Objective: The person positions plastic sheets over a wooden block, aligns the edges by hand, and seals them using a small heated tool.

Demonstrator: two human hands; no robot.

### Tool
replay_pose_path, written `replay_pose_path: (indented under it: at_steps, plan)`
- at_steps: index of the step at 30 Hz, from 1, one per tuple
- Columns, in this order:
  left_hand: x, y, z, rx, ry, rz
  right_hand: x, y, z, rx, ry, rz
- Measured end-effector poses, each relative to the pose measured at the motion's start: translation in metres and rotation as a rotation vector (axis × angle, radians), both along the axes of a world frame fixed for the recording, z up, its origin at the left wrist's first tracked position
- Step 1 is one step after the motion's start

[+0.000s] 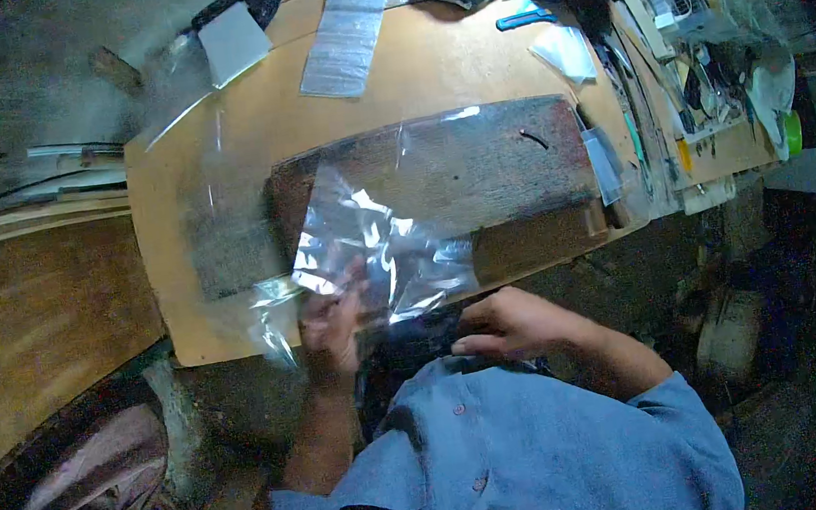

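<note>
A crinkled, shiny clear plastic sheet stands over the near edge of a dark worn board. My left hand grips it at its lower left; some fingers show blurred through the film. My right hand is right of the sheet, close to my shirt front, with its fingers curled in. Whatever may be inside those fingers is hidden. Another piece of clear film hangs over the table edge, left of my left hand. A small dark curved piece lies on the board.
On the wooden table are a stack of clear sleeves, a white sheet, a blue utility knife and a small clear packet. Cluttered tools and bags line the right side. A wooden panel stands at left.
</note>
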State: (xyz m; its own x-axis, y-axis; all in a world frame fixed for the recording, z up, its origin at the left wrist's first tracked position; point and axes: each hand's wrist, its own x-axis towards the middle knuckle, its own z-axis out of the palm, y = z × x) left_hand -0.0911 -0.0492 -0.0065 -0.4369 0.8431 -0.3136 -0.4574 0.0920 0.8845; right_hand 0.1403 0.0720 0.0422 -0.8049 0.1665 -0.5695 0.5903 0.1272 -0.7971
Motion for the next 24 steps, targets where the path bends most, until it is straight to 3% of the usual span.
replay_pose_path:
  at_steps: [2, 4, 6, 7, 10, 12, 14, 15, 16, 17, 18, 20, 21, 22, 23, 24]
  plan:
    - [-0.027, 0.002, 0.036, 0.19, 0.258, -0.22, 0.002, 0.013, 0.018, 0.038, 0.194, -0.182]
    - [-0.041, 0.0, 0.08, 0.224, 0.166, -0.265, -0.009, 0.019, 0.025, 0.057, 0.386, -0.524]
    - [-0.063, -0.001, 0.12, 0.132, 0.159, -0.711, -0.033, 0.041, 0.068, 0.416, 0.492, -0.408]
    - [-0.071, -0.001, 0.128, 0.102, 0.164, -0.863, -0.043, 0.047, 0.074, 0.42, 0.497, -0.415]
    - [-0.078, 0.013, 0.132, 0.423, -0.097, -1.3, -0.059, 0.061, 0.077, 0.742, 0.726, -0.173]
    - [-0.077, 0.029, 0.144, 0.647, 0.05, -1.239, -0.063, 0.07, 0.064, 0.738, 0.743, 0.19]
    - [-0.085, 0.033, 0.144, 0.718, -0.025, -1.093, -0.056, 0.081, 0.056, 0.337, 0.577, 0.23]
    - [-0.102, 0.03, 0.138, 0.695, -0.097, -1.038, -0.049, 0.084, 0.047, 0.117, 0.5, 0.106]
    - [-0.119, 0.028, 0.132, 0.675, -0.168, -0.98, -0.042, 0.089, 0.052, 0.184, 0.391, 0.091]
    - [-0.145, 0.029, 0.126, 0.394, 0.185, -0.773, -0.036, 0.095, 0.056, 0.249, 0.28, 0.076]
    - [-0.168, 0.031, 0.119, 0.105, 0.516, -0.543, -0.028, 0.095, 0.036, 0.305, 0.461, -0.042]
    - [-0.178, 0.051, 0.104, -0.189, 0.819, -0.297, -0.021, 0.101, 0.001, 0.017, 0.427, -0.324]
    - [-0.172, 0.067, 0.096, -0.163, 0.863, -0.045, -0.023, 0.103, -0.001, 0.015, 0.42, -0.324]
    - [-0.168, 0.078, 0.088, -0.137, 0.9, 0.207, -0.027, 0.105, -0.003, -0.026, 0.315, -0.522]
    - [-0.167, 0.084, 0.074, -0.14, 0.895, 0.206, -0.029, 0.108, -0.005, -0.067, 0.206, -0.717]
    - [-0.167, 0.087, 0.056, -0.058, 0.946, 0.266, -0.03, 0.11, -0.016, -0.069, 0.201, -0.717]
